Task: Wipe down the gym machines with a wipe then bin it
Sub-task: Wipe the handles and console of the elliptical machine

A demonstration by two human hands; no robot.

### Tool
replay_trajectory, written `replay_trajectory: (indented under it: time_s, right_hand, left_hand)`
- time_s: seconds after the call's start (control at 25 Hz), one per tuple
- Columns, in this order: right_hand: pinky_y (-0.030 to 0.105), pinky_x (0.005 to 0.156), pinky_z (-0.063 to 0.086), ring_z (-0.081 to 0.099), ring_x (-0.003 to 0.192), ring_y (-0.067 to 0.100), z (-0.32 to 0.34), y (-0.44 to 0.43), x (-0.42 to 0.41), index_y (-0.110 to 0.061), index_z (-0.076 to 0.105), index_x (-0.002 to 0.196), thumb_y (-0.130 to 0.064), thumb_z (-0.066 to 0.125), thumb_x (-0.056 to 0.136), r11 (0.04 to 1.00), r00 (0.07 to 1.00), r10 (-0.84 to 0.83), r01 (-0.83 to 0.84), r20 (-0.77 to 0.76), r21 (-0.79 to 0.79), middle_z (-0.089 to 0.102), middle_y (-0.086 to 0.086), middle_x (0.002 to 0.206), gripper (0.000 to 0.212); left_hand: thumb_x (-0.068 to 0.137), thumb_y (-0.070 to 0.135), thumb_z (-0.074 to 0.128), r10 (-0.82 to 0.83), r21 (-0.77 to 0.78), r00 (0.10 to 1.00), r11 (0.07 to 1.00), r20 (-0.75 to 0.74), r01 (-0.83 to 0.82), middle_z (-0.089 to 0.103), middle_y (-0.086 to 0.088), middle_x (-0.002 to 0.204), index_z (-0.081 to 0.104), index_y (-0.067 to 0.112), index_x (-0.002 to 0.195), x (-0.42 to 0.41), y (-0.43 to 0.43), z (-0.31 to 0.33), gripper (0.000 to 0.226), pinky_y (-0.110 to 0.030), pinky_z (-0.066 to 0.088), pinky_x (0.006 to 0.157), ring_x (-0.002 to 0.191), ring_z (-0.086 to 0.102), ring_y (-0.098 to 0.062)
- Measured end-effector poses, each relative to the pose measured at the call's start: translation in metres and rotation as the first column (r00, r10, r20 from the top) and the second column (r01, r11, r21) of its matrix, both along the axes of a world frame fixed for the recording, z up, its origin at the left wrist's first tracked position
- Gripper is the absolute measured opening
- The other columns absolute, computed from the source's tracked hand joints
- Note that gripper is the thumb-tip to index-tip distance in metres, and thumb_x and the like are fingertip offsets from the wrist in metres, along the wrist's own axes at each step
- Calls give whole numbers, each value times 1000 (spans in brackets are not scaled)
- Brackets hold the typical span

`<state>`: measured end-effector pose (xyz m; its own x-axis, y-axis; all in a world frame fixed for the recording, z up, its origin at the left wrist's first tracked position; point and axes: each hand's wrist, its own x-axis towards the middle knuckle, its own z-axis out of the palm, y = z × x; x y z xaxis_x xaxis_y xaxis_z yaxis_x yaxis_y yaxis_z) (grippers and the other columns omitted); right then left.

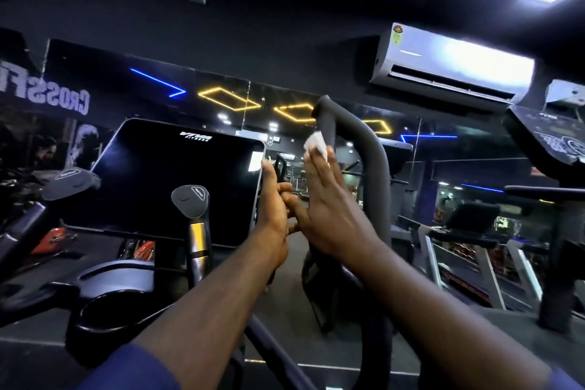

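- Right hand point(326, 199): fingers straight and together, palm flat – pressing the wipe point(315, 144) onto the machine's handlebar point(364, 142). No curl round it, just flat pressure.
- Wipe: small, white, crumpled. It sits under the right fingertips, high on the upright stretch of the handlebar, a bit below the bar's rounded top end.
- Left hand point(272, 199): gripping the right edge of the console screen point(177, 180), with the thumb up along the front edge and the other fingers curled in behind it.
- The two hands are close, side by side. Can't tell if they actually touch near the thumbs.
- Console screen: dark, glossy, tilted, white logo near the top.
- Handlebar: thick black foam tube, curving from the top end down past the right forearm.
- Short inner grip point(193, 199) with a metal band stands in front of the screen – nobody's touching it.
- Cup holder point(104, 310) is low left on the machine's frame.
- Behind: a mirror wall showing yellow hexagon lights point(228, 99), and a white air conditioner point(452, 70) up high on the right.
- Treadmills point(459, 231) stand further right.
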<state>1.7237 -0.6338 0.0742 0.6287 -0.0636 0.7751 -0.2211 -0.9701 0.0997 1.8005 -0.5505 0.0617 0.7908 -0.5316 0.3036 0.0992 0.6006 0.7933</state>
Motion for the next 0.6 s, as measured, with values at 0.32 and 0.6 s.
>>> replay_trajectory:
  time_s: [0.32, 0.6]
  right_hand:
    - [38, 129, -4, -24, 156, 19, -7, 10, 5, -14, -8, 165, -48, 38, 107, 997, 999, 5, -8, 48, 72, -22, 1, 172, 81]
    - [34, 129, -6, -25, 155, 10, 41, 8, 23, -13, 4, 166, -57, 37, 107, 997, 997, -50, 47, 52, 56, -11, -3, 173, 81]
  left_hand:
    - [80, 93, 30, -103, 47, 992, 994, 70, 99, 70, -15, 121, 63, 13, 129, 16, 0, 11, 99, -49, 60, 87, 106, 72, -29]
    - [88, 89, 27, -106, 23, 987, 994, 122, 104, 69, -14, 119, 62, 17, 126, 28, 4, 36, 88, -50, 60, 87, 108, 70, -31]
